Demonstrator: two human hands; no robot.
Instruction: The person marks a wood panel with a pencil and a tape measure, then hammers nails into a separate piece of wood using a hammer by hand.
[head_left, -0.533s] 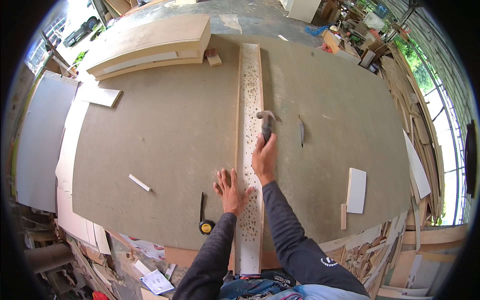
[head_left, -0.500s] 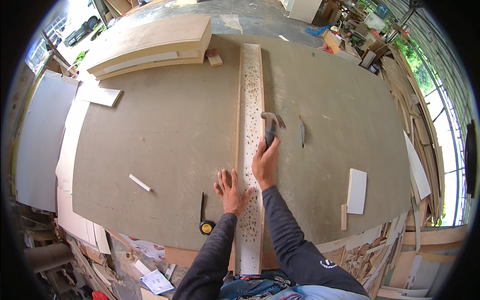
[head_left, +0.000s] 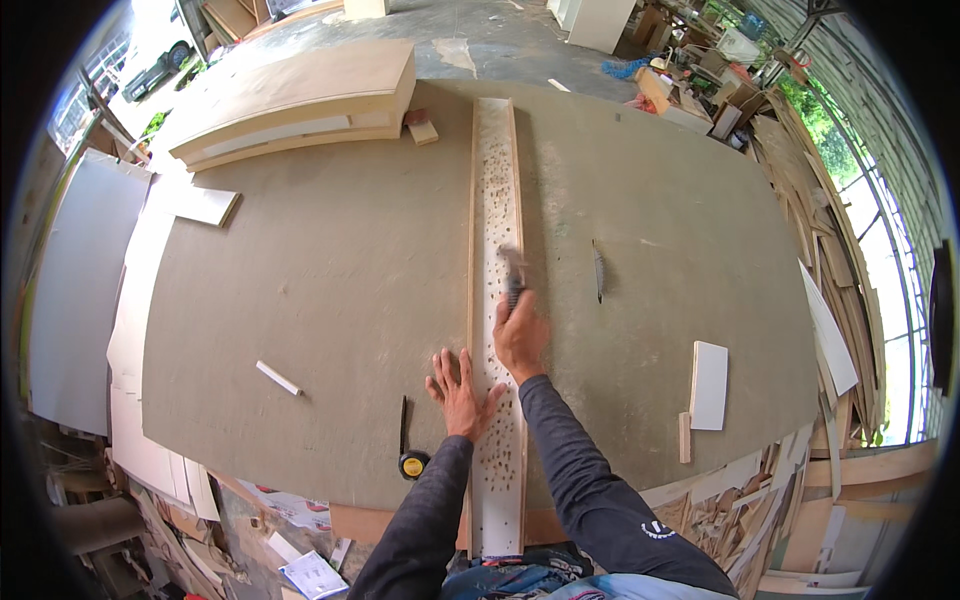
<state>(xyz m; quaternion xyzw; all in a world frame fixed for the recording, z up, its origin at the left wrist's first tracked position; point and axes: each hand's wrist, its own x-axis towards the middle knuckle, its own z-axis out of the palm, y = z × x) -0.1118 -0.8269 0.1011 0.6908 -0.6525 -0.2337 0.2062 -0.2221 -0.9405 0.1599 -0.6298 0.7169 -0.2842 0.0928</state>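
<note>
A long, narrow white board [head_left: 490,462] with raised wooden edges and many dark specks runs away from me across the table. My left hand [head_left: 462,402] lies with fingers spread over its left edge, the thumb reaching onto the white surface. My right hand [head_left: 522,335] is wrapped around the handle of a claw hammer [head_left: 513,268], above the board's right side. The hammer's head is smeared by motion, so whether it touches the board I cannot tell.
Left of my left hand lies a tape measure [head_left: 412,464]; farther left is a short white stick [head_left: 278,378]. A slim, pointed tool [head_left: 599,272] rests right of the hammer. White offcuts [head_left: 709,385] lie on the right, and a large wooden box-like piece [head_left: 300,105] stands far left.
My right hand and the hammer have swung left, from the board's right edge to over its white surface. The left hand stays on the board. The whole view has shifted slightly.
</note>
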